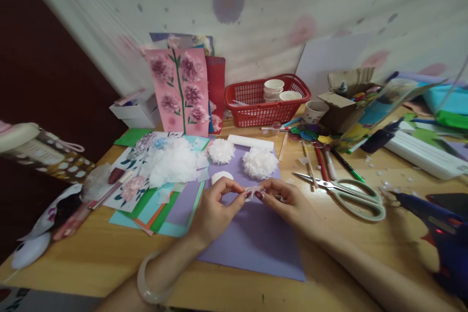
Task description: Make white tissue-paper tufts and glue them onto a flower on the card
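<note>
Both hands meet over a purple sheet (256, 248). My left hand (221, 204) pinches one side of a small piece of white tissue paper (252, 192) between thumb and fingers. The other side is pinched by my right hand (287, 200). Just beyond the fingers lie two ruffled white paper flowers (260, 162), (221, 150), with a white disc (222, 176) partly behind my left hand. A white roll (250, 143) rests behind the flowers. To the left, a heap of white tissue pieces (173, 161) covers part of a floral picture.
Scissors (351, 197) lie to the right, near a blue glue gun (431, 219). A red basket (256, 113) holds paper cups at the back, beside a pink flower card (179, 90). Coloured sheets (175, 212) overlap at left; pens and a brown box (338, 109) stand back right.
</note>
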The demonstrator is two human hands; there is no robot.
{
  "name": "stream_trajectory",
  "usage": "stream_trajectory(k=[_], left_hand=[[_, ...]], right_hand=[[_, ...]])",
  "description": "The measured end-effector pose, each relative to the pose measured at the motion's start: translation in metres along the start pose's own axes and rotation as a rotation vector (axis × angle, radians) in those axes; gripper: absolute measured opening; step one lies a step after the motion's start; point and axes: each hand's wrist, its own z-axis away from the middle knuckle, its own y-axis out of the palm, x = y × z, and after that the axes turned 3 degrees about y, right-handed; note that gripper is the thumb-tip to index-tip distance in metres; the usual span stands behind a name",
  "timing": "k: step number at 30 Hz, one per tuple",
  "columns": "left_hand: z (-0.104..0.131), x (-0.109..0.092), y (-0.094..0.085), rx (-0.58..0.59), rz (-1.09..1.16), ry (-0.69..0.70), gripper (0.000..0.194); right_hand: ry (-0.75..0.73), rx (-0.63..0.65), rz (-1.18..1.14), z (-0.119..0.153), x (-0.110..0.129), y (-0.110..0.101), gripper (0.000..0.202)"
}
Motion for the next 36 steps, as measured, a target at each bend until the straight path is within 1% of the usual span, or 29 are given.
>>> stream_trajectory(k=[3,5,6,7,9,12,14,15,17,19,22,25,27,31,34,36], left_hand=[[-0.006,-0.004,-0.001,-0.086,-0.004,-0.006,0.013],[-0.011,-0.006,-0.010,-0.118,-0.017,-0.017,0.014],[-0.014,-0.006,-0.018,-0.132,-0.036,-0.025,0.015],[-0.016,-0.005,-0.028,-0.151,-0.069,-0.033,0.017],[-0.021,-0.002,-0.057,-0.205,-0.194,-0.041,0.022],[-0.028,0.003,-0.106,-0.313,-0.552,-0.054,0.030],[-0.036,0.004,-0.133,-0.363,-0.639,-0.065,0.030],[-0.040,0.005,-0.143,-0.389,-0.673,-0.067,0.026],[-0.050,0.008,-0.152,-0.416,-0.719,-0.068,0.020],[-0.060,0.013,-0.152,-0.417,-0.752,-0.062,0.016],[-0.070,0.023,-0.143,-0.409,-0.779,-0.038,0.013],[-0.070,0.030,-0.138,-0.438,-0.793,0.008,0.010],[-0.066,0.029,-0.137,-0.454,-0.786,0.055,0.009],[-0.057,0.017,-0.131,-0.477,-0.742,0.189,0.008],[-0.051,0.003,-0.120,-0.496,-0.717,0.331,0.008],[-0.046,-0.007,-0.109,-0.479,-0.689,0.451,0.008]], right_hand=[[0.009,-0.013,0.038,-0.002,0.001,-0.001,0.033],[0.030,-0.015,0.052,-0.002,0.000,-0.001,0.035],[0.037,-0.019,0.056,-0.002,0.000,-0.002,0.036],[0.041,-0.024,0.060,-0.002,-0.001,-0.002,0.036],[0.029,-0.032,0.065,-0.002,-0.002,-0.003,0.035],[0.006,-0.019,0.085,-0.002,0.000,-0.003,0.036],[0.012,-0.010,0.102,-0.001,0.002,-0.002,0.038],[0.015,-0.009,0.106,0.000,0.003,-0.002,0.038],[0.017,-0.016,0.106,0.000,0.005,-0.001,0.038],[0.013,-0.024,0.106,0.000,0.005,-0.001,0.037],[0.007,-0.040,0.126,-0.001,0.003,-0.002,0.038],[-0.008,-0.044,0.146,-0.002,0.003,-0.003,0.038],[-0.012,-0.038,0.145,-0.002,0.003,-0.003,0.037],[-0.034,-0.036,0.136,-0.002,0.004,-0.003,0.037],[-0.050,-0.046,0.142,-0.002,0.004,-0.002,0.037],[-0.045,-0.048,0.132,-0.002,0.003,-0.002,0.038]])
